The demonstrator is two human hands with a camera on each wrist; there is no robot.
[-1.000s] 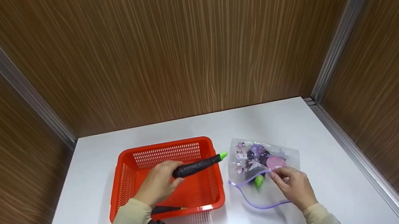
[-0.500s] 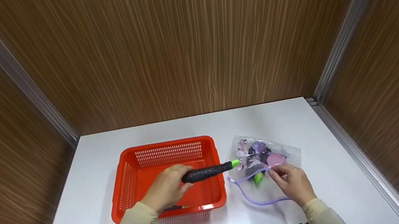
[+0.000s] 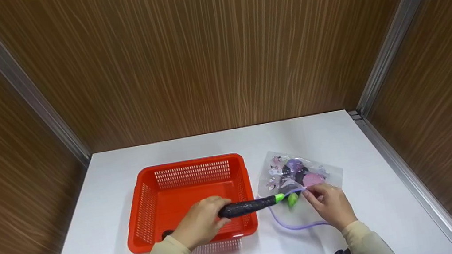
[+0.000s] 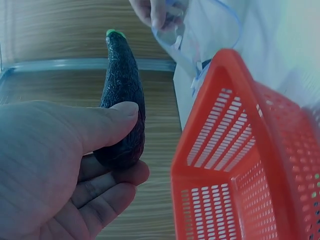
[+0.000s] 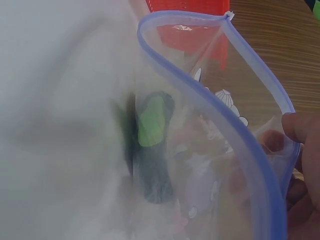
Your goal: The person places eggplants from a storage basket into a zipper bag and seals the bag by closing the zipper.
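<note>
My left hand (image 3: 202, 222) grips a dark eggplant (image 3: 249, 206) by its thick end, thumb on one side and fingers on the other in the left wrist view. Held above the basket's right rim, it points its green tip toward the bag. With thumb and fingertips, my right hand (image 3: 332, 205) pinches the purple zip edge of a clear zip bag (image 3: 332, 173) printed with coloured figures. The bag's mouth gapes in the right wrist view. Inside lies another dark thing with a green end (image 5: 151, 122), blurred by the plastic.
A red perforated basket (image 3: 191, 162) stands left of the bag on the white table (image 3: 290, 135). Partly hidden by my left wrist, a dark object (image 3: 166, 234) lies in the basket. Wood-grained panels (image 3: 207, 58) close off the back and both sides.
The left hand has carried the eggplant right and toward the near edge, from over the basket to the bag's mouth. My right hand keeps its pinch on the zip edge, nearly still.
</note>
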